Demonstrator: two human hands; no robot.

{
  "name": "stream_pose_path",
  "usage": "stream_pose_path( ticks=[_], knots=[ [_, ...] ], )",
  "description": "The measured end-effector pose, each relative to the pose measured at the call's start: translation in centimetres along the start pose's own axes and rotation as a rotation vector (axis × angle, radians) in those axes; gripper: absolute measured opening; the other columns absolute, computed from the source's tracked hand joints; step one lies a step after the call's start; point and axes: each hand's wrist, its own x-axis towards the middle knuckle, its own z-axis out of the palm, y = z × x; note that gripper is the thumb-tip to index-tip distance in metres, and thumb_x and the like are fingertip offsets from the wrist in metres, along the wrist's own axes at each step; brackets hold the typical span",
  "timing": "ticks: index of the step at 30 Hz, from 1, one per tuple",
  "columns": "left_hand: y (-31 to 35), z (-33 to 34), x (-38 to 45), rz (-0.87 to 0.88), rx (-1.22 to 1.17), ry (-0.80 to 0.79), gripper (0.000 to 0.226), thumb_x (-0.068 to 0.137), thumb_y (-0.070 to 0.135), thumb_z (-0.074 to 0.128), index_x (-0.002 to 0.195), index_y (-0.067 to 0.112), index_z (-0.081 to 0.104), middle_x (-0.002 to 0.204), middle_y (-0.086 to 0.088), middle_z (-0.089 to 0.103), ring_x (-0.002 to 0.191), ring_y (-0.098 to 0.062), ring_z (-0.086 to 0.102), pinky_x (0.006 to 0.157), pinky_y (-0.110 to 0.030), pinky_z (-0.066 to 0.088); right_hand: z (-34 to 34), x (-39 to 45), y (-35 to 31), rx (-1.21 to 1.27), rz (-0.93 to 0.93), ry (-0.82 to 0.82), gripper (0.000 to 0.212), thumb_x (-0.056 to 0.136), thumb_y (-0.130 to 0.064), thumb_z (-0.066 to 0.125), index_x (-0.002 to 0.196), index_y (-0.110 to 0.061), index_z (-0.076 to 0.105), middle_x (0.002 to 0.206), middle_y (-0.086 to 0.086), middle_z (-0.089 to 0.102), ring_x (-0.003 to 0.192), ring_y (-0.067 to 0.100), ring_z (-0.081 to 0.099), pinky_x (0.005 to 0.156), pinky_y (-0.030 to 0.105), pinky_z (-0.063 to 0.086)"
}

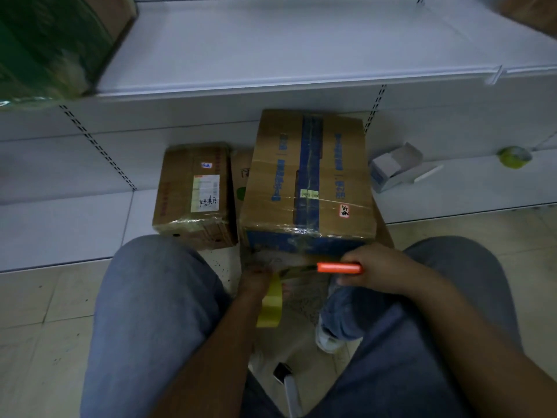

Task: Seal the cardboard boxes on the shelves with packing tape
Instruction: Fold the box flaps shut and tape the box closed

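**Cutting tape at the big box's near edge**

I saw the large box (307,179) on the low shelf (75,224), already wrapped. Left hand (256,282) pinched the yellow tape roll (271,300); right hand (376,270) gripped the orange cutter (339,268). Tape looked thin and sticky: I'd hold it taut.

Large box (307,179) sits in front of you on the bottom shelf (75,224), smaller box (193,191) just to its left. Open carton (394,165) and tape roll (514,156) lie further right. Your hands meet between your knees, below the large box.
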Motion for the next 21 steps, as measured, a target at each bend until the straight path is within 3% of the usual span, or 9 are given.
stream_pose_path(
  ticks=[2,4,6,8,9,13,15,18,21],
  knots=[
    [-0.1,-0.2,0.4,0.041,0.03,0.027,0.042,0.096,0.033,0.064,0.125,0.003,0.064,0.126,-0.015,0.063,0.115,-0.036,0.06,0.1,-0.043,0.049,-0.9,0.7,-1.5,-0.029,0.042,0.163,0.026,0.089,-0.058,0.059,0.079,-0.035,0.053,0.078,-0.009,0.059,0.072,0.006,0.056,0.066,0.027,0.044],
    [0.5,-0.1,-0.5,0.065,0.018,0.016,0.042,0.087,0.037,0.069,0.113,0.004,0.067,0.122,-0.018,0.066,0.111,-0.037,0.062,0.098,-0.045,0.052,-2.2,2.5,-2.7,-0.017,0.093,0.403,0.033,0.089,-0.063,0.055,0.077,-0.033,0.049,0.073,-0.006,0.057,0.065,0.008,0.055,0.058,0.026,0.039],
    [0.7,0.0,-1.3,0.064,-0.038,-0.002,0.029,0.089,0.03,0.07,0.1,0.004,0.066,0.097,-0.018,0.072,0.088,-0.033,0.068,0.078,-0.038,0.061,-2.5,5.2,-3.2,0.011,0.152,0.562,0.041,0.085,-0.066,0.057,0.078,-0.027,0.05,0.069,-0.005,0.054,0.061,0.011,0.054,0.054,0.027,0.038],
    [0.7,0.4,-1.9,0.023,-0.135,-0.054,0.017,0.099,0.015,0.061,0.098,-0.001,0.062,0.069,-0.01,0.069,0.055,-0.022,0.068,0.045,-0.027,0.056,-1.6,7.9,-3.3,-0.003,0.183,0.553,0.047,0.081,-0.069,0.061,0.086,-0.023,0.052,0.073,-0.005,0.055,0.067,0.014,0.057,0.057,0.028,0.042],
    [0.5,0.5,-2.0,-0.006,-0.193,-0.073,0.02,0.099,0.014,0.06,0.105,-0.006,0.062,0.07,-0.012,0.07,0.049,-0.021,0.068,0.04,-0.028,0.053,-0.7,8.9,-3.3,-0.029,0.18,0.513,0.049,0.079,-0.07,0.061,0.091,-0.023,0.053,0.077,-0.005,0.056,0.072,0.016,0.059,0.061,0.03,0.046],
    [0.7,0.9,-2.4,-0.002,-0.249,-0.102,0.026,0.099,0.01,0.059,0.119,-0.006,0.061,0.082,-0.021,0.072,0.054,-0.027,0.071,0.045,-0.036,0.057,1.7,10.3,-2.8,-0.139,0.161,0.533,0.06,0.081,-0.072,0.057,0.112,-0.021,0.056,0.087,-0.002,0.059,0.081,0.019,0.062,0.066,0.032,0.05],
    [0.8,0.9,-2.5,0.002,-0.283,-0.107,0.026,0.099,0.009,0.058,0.119,-0.008,0.06,0.077,-0.021,0.071,0.055,-0.029,0.071,0.051,-0.039,0.06,1.8,10.3,-2.5,-0.176,0.116,0.526,0.06,0.081,-0.073,0.055,0.112,-0.022,0.056,0.091,-0.003,0.059,0.081,0.016,0.06,0.064,0.03,0.047],
    [1.0,1.0,-2.4,0.001,-0.298,-0.112,0.022,0.1,0.005,0.056,0.116,-0.01,0.059,0.08,-0.024,0.067,0.051,-0.026,0.069,0.045,-0.037,0.058,1.8,10.1,-2.3,-0.211,0.095,0.455,0.063,0.078,-0.073,0.06,0.113,-0.022,0.055,0.099,-0.001,0.061,0.088,0.018,0.061,0.068,0.031,0.049],
    [1.0,0.8,-1.8,-0.006,-0.308,-0.105,0.017,0.1,0.005,0.056,0.112,-0.005,0.061,0.074,-0.022,0.066,0.05,-0.026,0.067,0.046,-0.036,0.059,2.8,10.3,-2.5,-0.301,0.119,0.444,0.059,0.082,-0.063,0.064,0.121,-0.021,0.051,0.111,0.001,0.059,0.095,0.021,0.061,0.067,0.032,0.044]
  ],
)
